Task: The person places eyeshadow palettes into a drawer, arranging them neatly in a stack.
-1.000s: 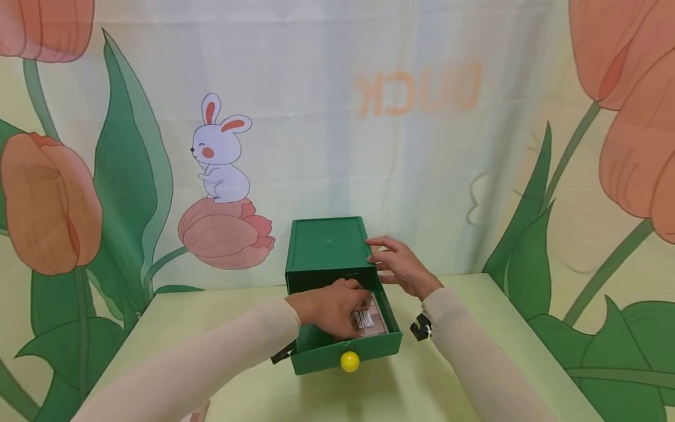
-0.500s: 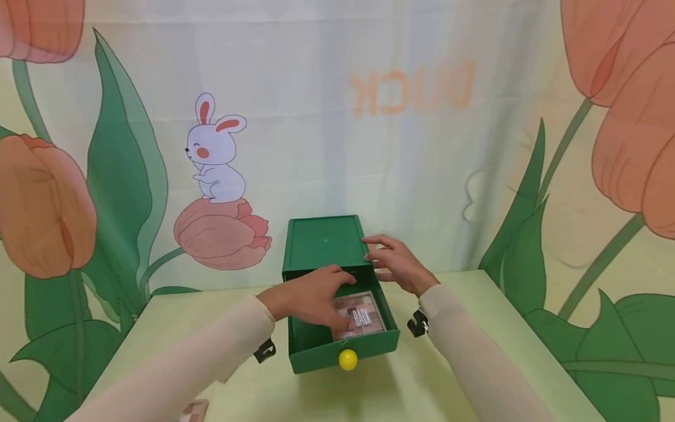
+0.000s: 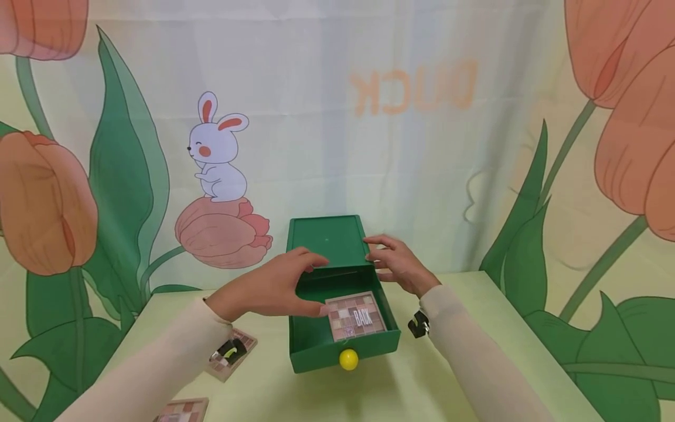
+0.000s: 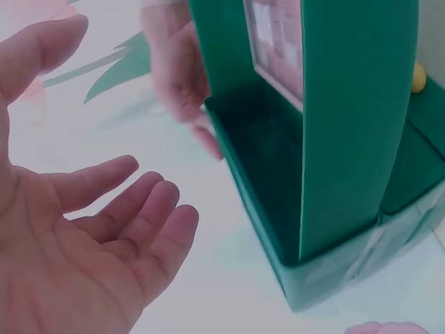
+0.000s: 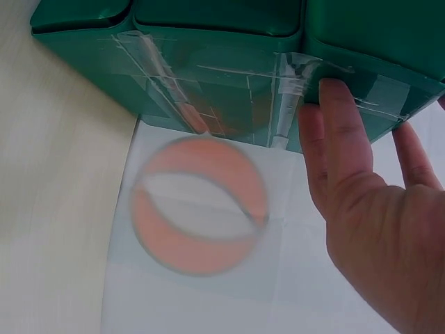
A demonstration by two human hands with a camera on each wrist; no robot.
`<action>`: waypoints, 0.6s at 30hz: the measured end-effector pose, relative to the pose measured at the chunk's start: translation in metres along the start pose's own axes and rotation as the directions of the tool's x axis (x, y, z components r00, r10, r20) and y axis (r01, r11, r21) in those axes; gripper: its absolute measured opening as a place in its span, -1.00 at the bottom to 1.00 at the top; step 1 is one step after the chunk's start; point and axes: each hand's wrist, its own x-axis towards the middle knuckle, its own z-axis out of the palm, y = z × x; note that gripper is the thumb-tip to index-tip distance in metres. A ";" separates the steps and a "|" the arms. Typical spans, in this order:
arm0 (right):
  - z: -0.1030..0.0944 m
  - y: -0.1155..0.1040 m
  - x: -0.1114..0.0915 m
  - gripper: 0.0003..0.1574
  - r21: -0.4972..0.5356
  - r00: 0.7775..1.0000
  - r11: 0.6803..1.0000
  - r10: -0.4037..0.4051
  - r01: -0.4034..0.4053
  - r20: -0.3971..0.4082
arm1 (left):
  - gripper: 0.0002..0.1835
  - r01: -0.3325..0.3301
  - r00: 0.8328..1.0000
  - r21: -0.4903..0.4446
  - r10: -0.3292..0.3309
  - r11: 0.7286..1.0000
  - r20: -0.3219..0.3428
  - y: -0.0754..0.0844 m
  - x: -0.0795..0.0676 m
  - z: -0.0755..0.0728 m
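Note:
A green drawer box (image 3: 327, 240) stands at the back of the table, its drawer (image 3: 320, 358) pulled out toward me by a yellow knob (image 3: 348, 360). Inside the drawer, on its right side, lies a flat square palette (image 3: 340, 328) with pink-and-brown checks and the word BACK. My left hand (image 3: 269, 288) hovers over the drawer's left edge, fingers spread and holding nothing; in the left wrist view this hand (image 4: 83, 236) is apart from the box. The fingertips of my right hand (image 3: 398, 264) rest against the box's right side, as the right wrist view shows (image 5: 375, 202).
Two more checked palettes lie on the table at the left: one (image 3: 248, 340) partly behind the black wrist mount (image 3: 232, 351), another (image 3: 184, 410) cut off by the lower frame edge. A printed curtain (image 3: 327, 146) hangs right behind the box.
My left hand has let go of the palette in the drawer and drawn back to the left, uncovering it. The right hand keeps its place at the box's side.

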 end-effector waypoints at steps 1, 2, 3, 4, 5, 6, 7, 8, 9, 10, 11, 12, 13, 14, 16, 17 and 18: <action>0.000 0.001 0.000 -0.36 -0.003 1.000 1.000 0.001 -0.001 0.001 | -0.10 0.008 1.000 0.000 -0.008 1.000 -0.009 -0.001 -0.005 -0.002; 0.001 0.001 0.000 -0.36 -0.005 1.000 1.000 0.000 0.000 0.002 | -0.11 0.017 1.000 -0.002 -0.017 1.000 -0.018 -0.001 -0.010 -0.004; 0.001 0.001 0.000 -0.36 -0.006 1.000 1.000 0.000 0.000 0.002 | -0.11 0.026 0.999 -0.005 -0.027 1.000 -0.025 -0.002 -0.015 -0.006; 0.001 0.001 -0.001 -0.36 -0.010 1.000 1.000 -0.004 0.004 0.004 | -0.10 0.034 0.999 -0.007 -0.034 0.999 -0.032 -0.004 -0.020 -0.007; 0.001 0.000 -0.001 -0.36 -0.013 1.000 1.000 -0.008 0.008 0.006 | -0.10 0.041 0.998 -0.012 -0.041 0.999 -0.039 -0.005 -0.025 -0.007; 0.002 0.000 -0.001 -0.36 -0.015 1.000 1.000 -0.013 0.013 0.008 | -0.10 0.047 0.998 -0.018 -0.048 0.999 -0.045 -0.006 -0.030 -0.008; 0.002 -0.001 -0.002 -0.36 -0.017 1.000 1.000 -0.015 0.015 0.010 | -0.09 0.054 0.997 -0.024 -0.056 0.998 -0.050 -0.007 -0.035 -0.007; 0.002 -0.001 -0.002 -0.35 -0.017 1.000 1.000 -0.018 0.018 0.011 | -0.09 0.065 0.996 -0.031 -0.066 0.997 -0.055 -0.008 -0.039 -0.007; 0.002 -0.002 -0.002 -0.35 -0.018 1.000 1.000 -0.020 0.020 0.013 | -0.08 0.077 0.995 -0.035 -0.079 0.996 -0.059 -0.009 -0.044 -0.006; 0.003 -0.002 -0.002 -0.34 -0.018 1.000 1.000 -0.022 0.022 0.016 | -0.08 0.087 0.994 -0.040 -0.090 0.995 -0.064 -0.010 -0.048 -0.005; 0.003 -0.002 -0.003 -0.34 -0.018 1.000 1.000 -0.022 0.023 0.019 | -0.08 0.101 0.992 -0.045 -0.104 0.994 -0.070 -0.011 -0.053 -0.004; 0.003 -0.002 -0.003 -0.34 -0.017 1.000 1.000 -0.021 0.021 0.020 | -0.08 0.118 0.990 -0.051 -0.121 0.992 -0.074 -0.011 -0.057 -0.003; 0.003 -0.002 -0.003 -0.34 -0.017 1.000 1.000 -0.019 0.020 0.020 | -0.07 0.135 0.987 -0.055 -0.139 0.989 -0.079 -0.012 -0.062 -0.002; 0.003 -0.002 -0.003 -0.34 -0.018 1.000 1.000 -0.017 0.018 0.019 | -0.07 0.148 0.985 -0.061 -0.153 0.987 -0.084 -0.013 -0.066 -0.001; 0.002 -0.002 -0.003 -0.35 -0.021 1.000 1.000 -0.013 0.013 0.014 | -0.07 0.173 0.979 -0.072 -0.180 0.982 -0.095 -0.017 -0.075 0.001; 0.002 -0.002 -0.002 -0.35 -0.022 1.000 1.000 -0.012 0.013 0.012 | -0.07 0.187 0.976 -0.083 -0.195 0.979 -0.098 -0.019 -0.079 0.002; 0.001 -0.002 -0.002 -0.36 -0.023 1.000 1.000 -0.011 0.011 0.008 | -0.08 0.206 0.971 -0.096 -0.216 0.974 -0.100 -0.022 -0.084 0.003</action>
